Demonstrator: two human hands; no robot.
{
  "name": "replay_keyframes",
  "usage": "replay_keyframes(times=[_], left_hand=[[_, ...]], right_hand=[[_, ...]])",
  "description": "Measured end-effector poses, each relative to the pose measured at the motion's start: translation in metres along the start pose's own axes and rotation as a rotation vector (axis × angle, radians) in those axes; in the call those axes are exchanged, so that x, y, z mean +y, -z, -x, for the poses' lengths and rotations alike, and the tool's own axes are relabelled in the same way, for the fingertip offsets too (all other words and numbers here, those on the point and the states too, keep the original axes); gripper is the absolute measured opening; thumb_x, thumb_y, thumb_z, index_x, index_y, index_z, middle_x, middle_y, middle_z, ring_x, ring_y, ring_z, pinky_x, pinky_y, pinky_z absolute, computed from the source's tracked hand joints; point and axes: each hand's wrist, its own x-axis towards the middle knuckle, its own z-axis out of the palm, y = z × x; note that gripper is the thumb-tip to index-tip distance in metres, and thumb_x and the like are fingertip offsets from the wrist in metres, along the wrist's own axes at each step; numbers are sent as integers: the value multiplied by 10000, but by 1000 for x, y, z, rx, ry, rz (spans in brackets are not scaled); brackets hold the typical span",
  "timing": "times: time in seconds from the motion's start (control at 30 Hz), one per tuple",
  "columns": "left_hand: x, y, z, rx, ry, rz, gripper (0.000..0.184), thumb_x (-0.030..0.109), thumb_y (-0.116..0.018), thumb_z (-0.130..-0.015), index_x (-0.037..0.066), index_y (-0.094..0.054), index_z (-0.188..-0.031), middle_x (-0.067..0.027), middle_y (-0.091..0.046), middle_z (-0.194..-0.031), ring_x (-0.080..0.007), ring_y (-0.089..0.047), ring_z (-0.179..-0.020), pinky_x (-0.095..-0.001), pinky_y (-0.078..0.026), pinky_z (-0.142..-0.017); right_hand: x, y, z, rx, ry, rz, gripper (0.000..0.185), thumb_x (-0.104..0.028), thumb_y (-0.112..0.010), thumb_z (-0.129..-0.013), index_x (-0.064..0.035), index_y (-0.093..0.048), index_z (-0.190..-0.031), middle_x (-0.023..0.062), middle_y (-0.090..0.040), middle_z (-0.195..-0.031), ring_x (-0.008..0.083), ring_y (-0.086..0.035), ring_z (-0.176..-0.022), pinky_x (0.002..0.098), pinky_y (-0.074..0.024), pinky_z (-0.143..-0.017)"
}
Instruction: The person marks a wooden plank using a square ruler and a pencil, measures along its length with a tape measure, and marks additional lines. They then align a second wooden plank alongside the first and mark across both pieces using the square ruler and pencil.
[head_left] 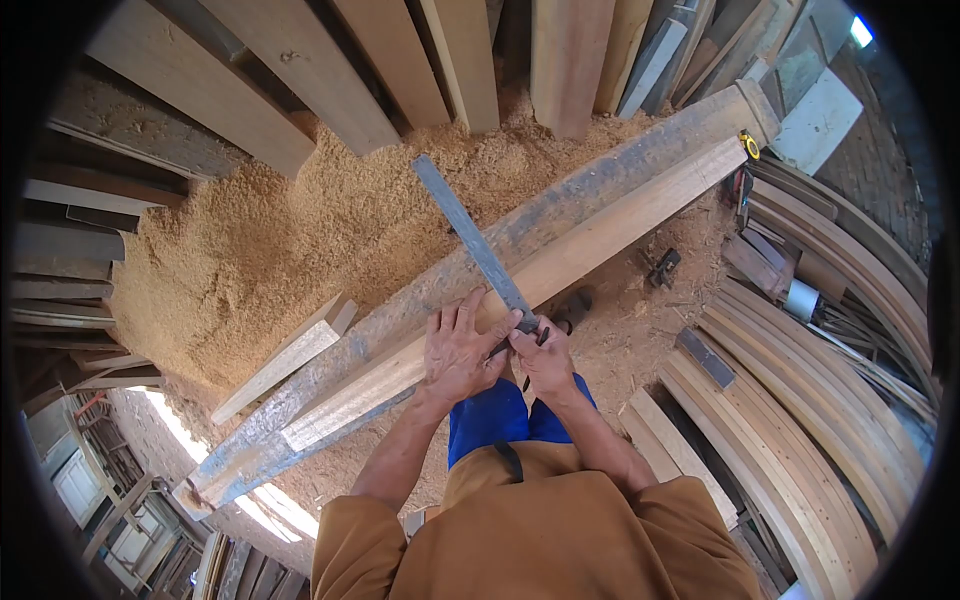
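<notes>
A metal try square (470,235) lies aslant across a long pale wooden board (600,245), its blade reaching past the board toward the sawdust. My left hand (463,347) presses on the board with its fingers, while its thumb bears on the square near the corner. Close beside it, my right hand (542,358) is closed at the same corner, fingers pinched on the square's dark end. Whether a small marking tool is also between these fingers, I cannot tell. Beneath the board runs a thick, worn beam (560,205).
A yellow tape measure (749,145) sits at the board's far right end. Sawdust (260,250) is heaped beyond the beam, with a short wood piece (285,365) beside it. Planks (390,60) stand behind; stacked curved timbers (790,440) lie to the right. A small dark tool (663,268) is on the ground.
</notes>
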Motion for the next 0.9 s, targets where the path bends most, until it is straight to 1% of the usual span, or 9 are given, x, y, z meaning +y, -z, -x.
replay_keyframes(times=[0.23,0.33,0.43,0.53,0.63,0.73,0.83,0.9], left_hand=[[0,0,-1,0,-6,-17,670,358,-838,-794,415,-682,-1443,-185,-489,-1565,-425,-510,-1316,-557,-419,-1071],[1,1,-1,1,-5,-14,668,356,-839,-795,412,-683,-1442,-182,-488,-1563,-420,-511,-1315,-557,-420,-1068],[0,-1,-1,22,-11,-5,666,352,-842,-795,408,-686,-1440,-180,-488,-1562,-413,-512,-1312,-557,-421,-1063],[1,0,-1,21,-15,-10,676,349,-847,-791,404,-682,-1444,-179,-490,-1560,-406,-516,-1306,-556,-421,-1060],[1,0,-1,24,-22,1,689,347,-851,-787,402,-676,-1451,-184,-488,-1558,-412,-514,-1303,-554,-418,-1064],[1,2,-1,-6,-27,-14,696,345,-850,-794,398,-664,-1462,-194,-480,-1559,-419,-506,-1310,-554,-411,-1072],[1,2,0,-21,-25,-28,692,344,-845,-806,390,-656,-1471,-206,-469,-1562,-424,-498,-1316,-555,-405,-1080],[1,2,0,-21,-27,-29,692,344,-843,-812,383,-652,-1476,-210,-465,-1566,-422,-496,-1319,-556,-402,-1085]], right_hand=[[-4,-1,1,-8,-6,-21,73,-61,-731,-1011,-60,-658,-1012,-106,-494,-838,-4,-424,-696,186,-355,-583],[-1,0,-1,-18,8,-11,148,-125,-770,-1011,-78,-633,-1040,-90,-511,-776,9,-449,-608,209,-356,-524],[-7,-3,2,1,-30,-20,80,-61,-735,-1011,-62,-656,-1007,-105,-486,-840,-3,-423,-705,186,-357,-590],[-6,-3,2,-4,-20,-20,80,-65,-728,-1016,-70,-649,-1004,-108,-477,-838,-3,-425,-706,186,-358,-589],[-5,8,-4,-33,-16,142,83,-84,-740,-1008,-32,-685,-1043,-99,-504,-825,19,-432,-692,212,-387,-594],[-18,22,-1,57,169,460,204,-146,-704,-1034,21,-723,-1149,-3,-621,-865,110,-551,-735,281,-488,-687],[-59,42,13,147,333,720,389,-287,-614,-1111,47,-702,-1291,44,-718,-1012,147,-642,-840,311,-537,-784],[-85,50,19,175,629,868,462,-350,-572,-1128,55,-701,-1310,84,-733,-1065,181,-673,-884,327,-546,-809]])
